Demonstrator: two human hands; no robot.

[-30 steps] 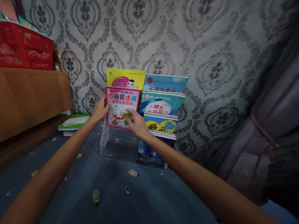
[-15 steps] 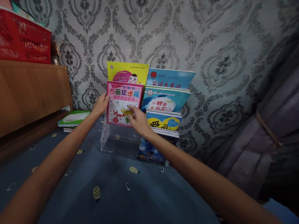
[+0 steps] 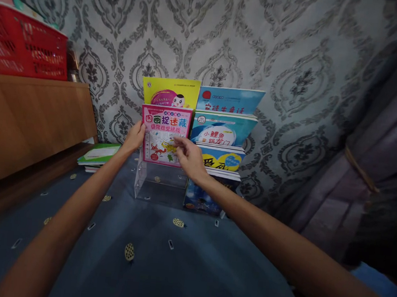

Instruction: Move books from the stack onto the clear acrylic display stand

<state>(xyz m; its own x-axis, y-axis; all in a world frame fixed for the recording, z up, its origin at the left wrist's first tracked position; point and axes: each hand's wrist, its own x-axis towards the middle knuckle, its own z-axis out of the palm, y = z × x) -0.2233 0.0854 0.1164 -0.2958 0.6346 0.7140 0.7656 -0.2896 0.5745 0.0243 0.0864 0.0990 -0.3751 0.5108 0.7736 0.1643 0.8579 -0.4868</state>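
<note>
A clear acrylic tiered book stand (image 3: 144, 187) sits on the blue carpet against the wall. In its left column a pink children's book (image 3: 165, 126) stands in front of a yellow book (image 3: 171, 91). My left hand (image 3: 134, 137) grips the pink book's left edge. My right hand (image 3: 188, 156) pinches its right side, fingers curled on the cover. The right column holds a blue book (image 3: 230, 100), a teal book (image 3: 221, 131), a yellow-and-blue book (image 3: 223, 160) and a dark blue book (image 3: 200, 199) at the bottom.
A green book stack (image 3: 98, 154) lies on the carpet left of the stand. A wooden cabinet (image 3: 27, 121) runs along the left with a red basket (image 3: 24, 47) on top. A purple curtain (image 3: 378, 158) hangs at the right. Patterned wallpaper behind.
The pink book has risen slightly in the stand with both hands on it. My right hand shifted toward the book's right edge. The view drifted a little.
</note>
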